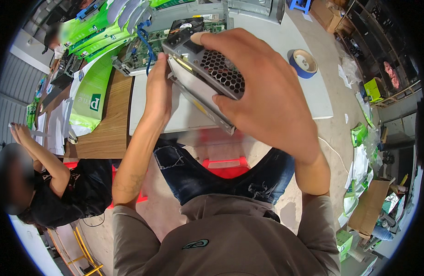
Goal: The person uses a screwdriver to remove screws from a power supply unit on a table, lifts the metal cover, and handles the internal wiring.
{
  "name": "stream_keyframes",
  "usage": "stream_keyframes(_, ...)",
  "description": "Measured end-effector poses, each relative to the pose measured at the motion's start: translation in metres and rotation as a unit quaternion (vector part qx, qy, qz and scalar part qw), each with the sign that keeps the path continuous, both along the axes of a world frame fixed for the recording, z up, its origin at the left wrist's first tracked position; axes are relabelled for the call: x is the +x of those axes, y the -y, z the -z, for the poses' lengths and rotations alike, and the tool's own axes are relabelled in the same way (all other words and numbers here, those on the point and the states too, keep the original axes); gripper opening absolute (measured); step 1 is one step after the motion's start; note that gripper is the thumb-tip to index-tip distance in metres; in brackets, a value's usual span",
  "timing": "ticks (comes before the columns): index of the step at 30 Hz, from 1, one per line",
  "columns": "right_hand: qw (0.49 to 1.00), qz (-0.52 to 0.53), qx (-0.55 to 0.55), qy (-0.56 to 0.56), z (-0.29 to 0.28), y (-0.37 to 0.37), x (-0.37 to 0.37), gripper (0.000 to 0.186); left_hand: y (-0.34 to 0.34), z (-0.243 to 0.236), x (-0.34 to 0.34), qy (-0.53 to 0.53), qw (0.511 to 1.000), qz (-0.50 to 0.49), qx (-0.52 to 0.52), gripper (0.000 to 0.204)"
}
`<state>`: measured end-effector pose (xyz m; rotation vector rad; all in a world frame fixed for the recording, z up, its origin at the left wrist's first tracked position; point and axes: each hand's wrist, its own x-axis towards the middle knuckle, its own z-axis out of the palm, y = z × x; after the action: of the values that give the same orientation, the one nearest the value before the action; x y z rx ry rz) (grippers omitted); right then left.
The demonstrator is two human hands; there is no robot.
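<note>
One head-worn fisheye is looking steeply down at close range.
As the left of two cameras worn side by side, it is facing down and slightly forward, showing the grey shirt (249,248) at the near edge, the left hand (157,94) and right hand (272,87) close at the middle, and the counter (319,94) reaching farther off. Its wide lens is bending straight edges.
</note>
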<state>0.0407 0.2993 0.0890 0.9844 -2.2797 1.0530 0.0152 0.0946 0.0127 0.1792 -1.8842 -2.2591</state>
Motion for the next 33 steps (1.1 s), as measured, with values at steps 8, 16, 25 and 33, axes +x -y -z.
stream_keyframes(8, 1.0, 0.001, 0.021, 0.0, 0.006, 0.005, 0.003, 0.064, -0.009, 0.014, -0.005, -0.098, 0.99, -0.059, 0.078, 0.041)
stream_keyframes(16, 0.999, 0.015, 0.028, 0.014, 0.01, 0.005, 0.001, 0.058, -0.021, 0.023, -0.016, -0.163, 0.974, -0.132, 0.089, 0.029)
stream_keyframes(25, 0.998, 0.017, 0.062, -0.007, 0.017, 0.005, -0.003, 0.05, -0.027, 0.035, -0.022, -0.208, 0.96, -0.186, 0.021, 0.026)
stream_keyframes(33, 0.989, 0.042, 0.086, -0.109, 0.024, 0.007, 0.0, 0.044, -0.034, 0.039, -0.027, -0.253, 0.937, -0.239, -0.014, 0.028)
